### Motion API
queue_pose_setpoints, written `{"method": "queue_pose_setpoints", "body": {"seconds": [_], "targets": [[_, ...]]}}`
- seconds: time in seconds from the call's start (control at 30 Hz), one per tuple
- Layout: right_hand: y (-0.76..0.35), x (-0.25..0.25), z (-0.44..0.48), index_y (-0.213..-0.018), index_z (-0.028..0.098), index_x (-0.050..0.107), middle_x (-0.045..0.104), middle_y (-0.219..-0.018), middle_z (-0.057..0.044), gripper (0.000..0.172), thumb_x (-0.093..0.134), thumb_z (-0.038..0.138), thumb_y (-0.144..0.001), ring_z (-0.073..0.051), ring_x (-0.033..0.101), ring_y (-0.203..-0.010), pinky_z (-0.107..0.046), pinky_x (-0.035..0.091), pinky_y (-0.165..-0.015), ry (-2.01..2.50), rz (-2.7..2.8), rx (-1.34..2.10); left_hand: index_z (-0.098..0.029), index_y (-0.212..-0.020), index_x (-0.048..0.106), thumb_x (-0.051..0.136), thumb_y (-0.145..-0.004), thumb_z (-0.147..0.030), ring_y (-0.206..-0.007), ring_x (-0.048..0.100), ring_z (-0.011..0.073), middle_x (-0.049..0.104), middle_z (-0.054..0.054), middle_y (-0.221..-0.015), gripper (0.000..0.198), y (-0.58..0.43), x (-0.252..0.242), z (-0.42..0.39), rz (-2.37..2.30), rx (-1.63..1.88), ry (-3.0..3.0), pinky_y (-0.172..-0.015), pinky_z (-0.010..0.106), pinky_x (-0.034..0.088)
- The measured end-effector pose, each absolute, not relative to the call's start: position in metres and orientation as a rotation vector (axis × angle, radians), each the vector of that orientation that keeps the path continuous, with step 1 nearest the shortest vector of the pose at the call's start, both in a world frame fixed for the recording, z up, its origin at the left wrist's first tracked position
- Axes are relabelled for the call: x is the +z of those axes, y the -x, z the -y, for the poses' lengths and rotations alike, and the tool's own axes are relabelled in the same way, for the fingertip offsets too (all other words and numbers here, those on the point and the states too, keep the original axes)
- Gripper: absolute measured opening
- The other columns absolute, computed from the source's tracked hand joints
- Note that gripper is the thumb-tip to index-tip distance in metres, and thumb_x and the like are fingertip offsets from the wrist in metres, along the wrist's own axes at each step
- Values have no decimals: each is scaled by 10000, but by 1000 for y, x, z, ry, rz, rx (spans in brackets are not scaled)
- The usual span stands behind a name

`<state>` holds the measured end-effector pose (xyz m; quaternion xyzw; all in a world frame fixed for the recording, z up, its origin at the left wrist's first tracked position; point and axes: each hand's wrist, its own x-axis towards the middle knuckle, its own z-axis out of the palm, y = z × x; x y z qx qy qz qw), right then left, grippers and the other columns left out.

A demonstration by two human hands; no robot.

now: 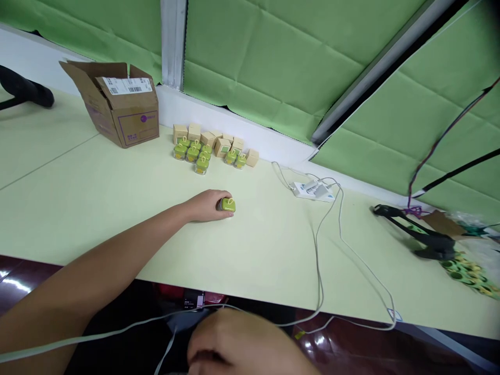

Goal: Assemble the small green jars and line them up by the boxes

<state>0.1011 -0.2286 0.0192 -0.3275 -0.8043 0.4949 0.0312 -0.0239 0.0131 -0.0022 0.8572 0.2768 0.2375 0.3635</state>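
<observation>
Held jar: a small green-lidded jar (227, 204) with a pale loop (230, 201) on its lid stands out on the bare middle of the pale table (269, 245), lid up; whether its base touches the surface is hard to tell.
Left hand: the left hand (206, 205) pinches the jar from the left side, thumb on the near wall and fingers round the far one.
Right hand: the right hand (246, 338) is low at the bottom edge, blurred and partly cut off, its fingers apparently curled; I cannot tell whether they grip anything.
Gripping well: a light pinch on the body, below the lid, should hold the jar level and leave the loop free; squeezing the lid itself could loosen it.
Jar cluster: similar jars (192, 153) sit close together near the wall, in front of small tan cartons (179, 133); reaching among them would call for care, as a knock could topple neighbours.
Shipping box: an open cardboard box (138, 127) stands left of the cartons.
Cable hazard: a white cable (318, 260) runs from the power strip (300, 191) over the table's near edge; sleeves and wrists are best kept clear.
</observation>
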Motion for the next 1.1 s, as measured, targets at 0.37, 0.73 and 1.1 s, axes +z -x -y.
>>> {"method": "queue_pose_setpoints", "body": {"seconds": [0.37, 0.73, 1.1], "targets": [[-161, 11, 27, -975, 212, 765, 716, -928, -33, 223, 730, 384, -838, -142, 638, -766, -304, 547, -754, 1335, 1781, 539, -233, -1045, 699, 723, -759, -467, -813, 630, 201, 723, 12, -927, 370, 28, -8, -24, -831, 653, -2150, -690, 295, 445], [-162, -10, 28, -939, 206, 711, 710, -997, -58, 269, 585, 444, -951, -185, 661, -951, -369, 541, -922, 1280, 1687, 479, -239, -1077, 693, 730, -759, -496, -799, 610, 192, 698, 11, -901, 411, 26, -2, -23, -843, 639, -2125, -691, 294, 441], [-163, -6, 23, -908, 197, 629, 684, -886, -23, 357, 655, 550, -858, -158, 638, -823, -324, 574, -809, 1254, 1058, 630, -228, -1274, 623, 735, -769, -558, -1093, 629, 268, 679, 76, -1234, 614, 27, -10, -27, -915, 671, -2244, -894, 363, 488]]}}
